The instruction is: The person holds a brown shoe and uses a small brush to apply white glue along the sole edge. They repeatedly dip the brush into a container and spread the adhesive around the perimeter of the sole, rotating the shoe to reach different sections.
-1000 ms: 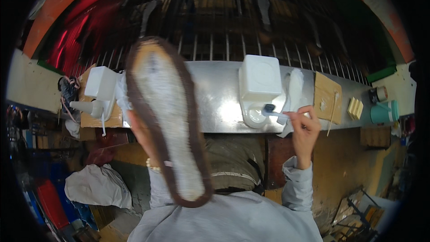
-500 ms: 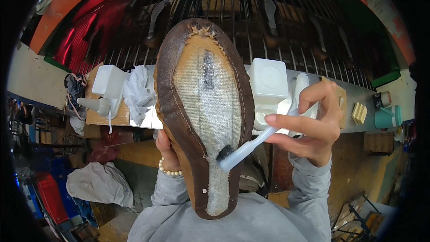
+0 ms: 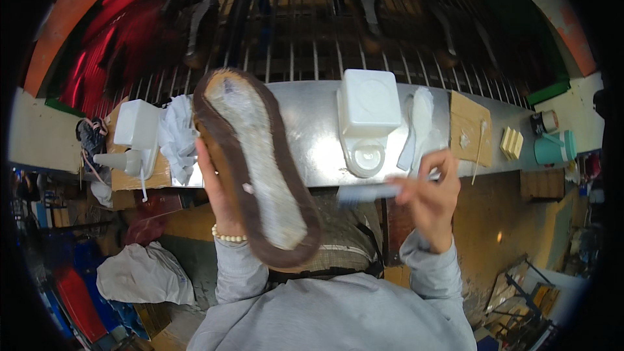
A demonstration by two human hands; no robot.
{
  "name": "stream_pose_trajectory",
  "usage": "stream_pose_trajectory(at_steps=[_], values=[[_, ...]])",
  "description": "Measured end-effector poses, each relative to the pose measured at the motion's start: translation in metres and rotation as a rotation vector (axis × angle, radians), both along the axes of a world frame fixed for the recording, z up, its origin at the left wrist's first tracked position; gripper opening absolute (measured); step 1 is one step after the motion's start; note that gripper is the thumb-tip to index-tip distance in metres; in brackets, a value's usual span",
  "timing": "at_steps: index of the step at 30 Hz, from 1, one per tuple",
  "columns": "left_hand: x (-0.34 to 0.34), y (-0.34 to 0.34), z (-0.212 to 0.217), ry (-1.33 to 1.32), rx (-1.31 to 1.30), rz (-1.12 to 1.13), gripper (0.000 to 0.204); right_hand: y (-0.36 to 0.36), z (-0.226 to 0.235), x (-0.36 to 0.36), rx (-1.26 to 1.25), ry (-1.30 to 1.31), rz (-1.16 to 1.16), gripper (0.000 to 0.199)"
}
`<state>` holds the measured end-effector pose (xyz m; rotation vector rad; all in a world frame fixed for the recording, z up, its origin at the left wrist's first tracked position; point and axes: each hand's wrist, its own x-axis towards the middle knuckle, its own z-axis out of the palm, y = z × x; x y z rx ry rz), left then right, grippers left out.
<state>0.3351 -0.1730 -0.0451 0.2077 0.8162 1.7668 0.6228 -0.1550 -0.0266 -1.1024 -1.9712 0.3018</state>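
A brown shoe upper [image 3: 283,156] is held sole side up, tilted, with a pale woven strip along its middle and a dark brown border. My left hand [image 3: 220,188] grips it from the left side; most of the fingers are hidden behind it. To the right, my right hand [image 3: 430,198] pinches the pale handle of a brush [image 3: 367,193], smeared by motion. The brush points left and is apart from the shoe upper.
A metal bench [image 3: 305,110] holds a white square container [image 3: 370,101], a second white bottle [image 3: 136,127], crumpled white cloth [image 3: 177,133], a cardboard piece [image 3: 471,130], yellowish blocks [image 3: 511,143] and a teal cup [image 3: 552,149]. Behind stands a barred rack [image 3: 292,52] with several dark shoes.
The shoe upper has moved left, farther from my view, and tilted. My right hand has drawn the brush off its surface and moved slightly left and down.
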Motion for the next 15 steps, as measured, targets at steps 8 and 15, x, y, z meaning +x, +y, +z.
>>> stream_pose_trajectory(at_steps=[8, 15], values=[[-0.037, 0.009, 0.01, 0.055, 0.618, -0.297, 0.081, 0.028, -0.06, 0.026, 0.08, -0.389, -0.237, 0.015], [-0.102, 0.034, 0.035, 0.118, 0.986, -0.834, 0.114, 0.025, -0.067, 0.025, 0.014, -0.304, -0.261, 0.025]])
